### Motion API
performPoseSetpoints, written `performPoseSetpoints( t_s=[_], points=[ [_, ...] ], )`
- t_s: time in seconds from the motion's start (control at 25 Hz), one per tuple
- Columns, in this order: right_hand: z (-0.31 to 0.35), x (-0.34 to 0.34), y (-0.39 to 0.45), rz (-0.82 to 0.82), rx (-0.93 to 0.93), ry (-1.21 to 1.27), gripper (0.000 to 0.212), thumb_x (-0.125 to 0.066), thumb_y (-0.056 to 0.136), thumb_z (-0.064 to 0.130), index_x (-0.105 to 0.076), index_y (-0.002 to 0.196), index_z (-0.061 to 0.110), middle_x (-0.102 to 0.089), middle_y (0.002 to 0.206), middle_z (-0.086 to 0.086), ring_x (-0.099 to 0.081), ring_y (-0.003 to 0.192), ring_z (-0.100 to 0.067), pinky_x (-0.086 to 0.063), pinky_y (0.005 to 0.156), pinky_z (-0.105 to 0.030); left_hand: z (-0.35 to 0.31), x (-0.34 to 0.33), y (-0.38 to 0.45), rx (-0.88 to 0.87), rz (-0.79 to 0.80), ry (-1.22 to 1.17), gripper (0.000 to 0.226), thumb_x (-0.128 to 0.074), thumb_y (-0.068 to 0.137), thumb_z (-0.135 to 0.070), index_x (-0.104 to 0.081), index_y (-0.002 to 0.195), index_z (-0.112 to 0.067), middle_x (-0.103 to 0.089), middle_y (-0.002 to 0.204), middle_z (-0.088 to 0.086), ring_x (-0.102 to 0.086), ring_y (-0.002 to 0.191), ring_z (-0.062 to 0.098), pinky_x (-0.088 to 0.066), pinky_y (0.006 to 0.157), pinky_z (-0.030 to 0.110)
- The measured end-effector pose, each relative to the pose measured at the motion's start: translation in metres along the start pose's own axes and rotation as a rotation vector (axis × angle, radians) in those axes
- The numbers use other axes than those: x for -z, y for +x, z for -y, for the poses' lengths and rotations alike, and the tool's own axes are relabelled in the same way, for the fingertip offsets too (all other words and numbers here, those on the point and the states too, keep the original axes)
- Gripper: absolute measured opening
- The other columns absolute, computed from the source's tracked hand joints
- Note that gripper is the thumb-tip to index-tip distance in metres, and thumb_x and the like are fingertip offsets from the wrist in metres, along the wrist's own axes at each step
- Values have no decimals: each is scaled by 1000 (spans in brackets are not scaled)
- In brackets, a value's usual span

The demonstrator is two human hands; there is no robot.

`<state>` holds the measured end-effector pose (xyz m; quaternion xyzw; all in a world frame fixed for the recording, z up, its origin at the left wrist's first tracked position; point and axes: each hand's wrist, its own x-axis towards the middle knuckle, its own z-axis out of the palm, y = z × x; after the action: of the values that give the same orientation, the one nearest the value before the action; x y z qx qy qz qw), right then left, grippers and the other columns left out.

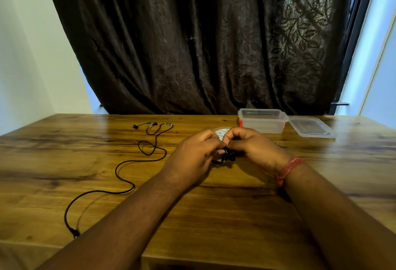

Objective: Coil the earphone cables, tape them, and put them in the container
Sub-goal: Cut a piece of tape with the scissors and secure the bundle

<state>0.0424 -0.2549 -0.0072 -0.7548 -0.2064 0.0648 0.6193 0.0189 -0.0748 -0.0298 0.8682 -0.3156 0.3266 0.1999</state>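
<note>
A small black coiled earphone bundle sits between my two hands at the table's middle. My left hand and my right hand both curl their fingers round it, fingertips meeting above it. Just behind the hands lies a roll of tape with a white printed core, partly hidden. A second black earphone cable lies uncoiled on the left, its earbuds at the far end and its plug near the front edge. The clear plastic container stands open at the back right.
The container's clear lid lies flat to the right of it. The wooden table ends close to me at the front. A dark curtain hangs behind the table's far edge.
</note>
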Motion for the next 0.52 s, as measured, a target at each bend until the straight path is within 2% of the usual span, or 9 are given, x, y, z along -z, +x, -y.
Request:
performPoseSetpoints(
  t_s=[0.2, 0.36, 0.52],
  points=[
    [-3, 5, 0, 59, -9, -35, 18, -48, 96, -3, -60, 89, 9, -64, 76, -14, -57, 55, -21, -48, 57, -35, -5, 2, -1, 48, 3, -37, 19, -61, 92, -18, -67, 110, -21, -59, 107, -8, -57, 96, 6, -55, 78, 30],
    [0, 3, -2, 96, -36, 102, 19, -42, 99, -1, -56, 89, 7, -60, 70, -18, -59, 47, -17, -52, 46, -27, -3, 2, -2, 69, -28, -131, 20, -64, 91, -12, -69, 109, -20, -60, 106, -9, -58, 97, 6, -54, 80, 28],
    [2, 2, -3, 124, -107, 227, 16, -41, 99, -1, -54, 93, 5, -59, 73, -20, -60, 47, -18, -53, 45, -26, -4, 2, -2, 95, -29, -120, 28, -63, 91, -8, -68, 115, -20, -59, 109, -8, -56, 100, 5, -50, 85, 19]
  ],
)
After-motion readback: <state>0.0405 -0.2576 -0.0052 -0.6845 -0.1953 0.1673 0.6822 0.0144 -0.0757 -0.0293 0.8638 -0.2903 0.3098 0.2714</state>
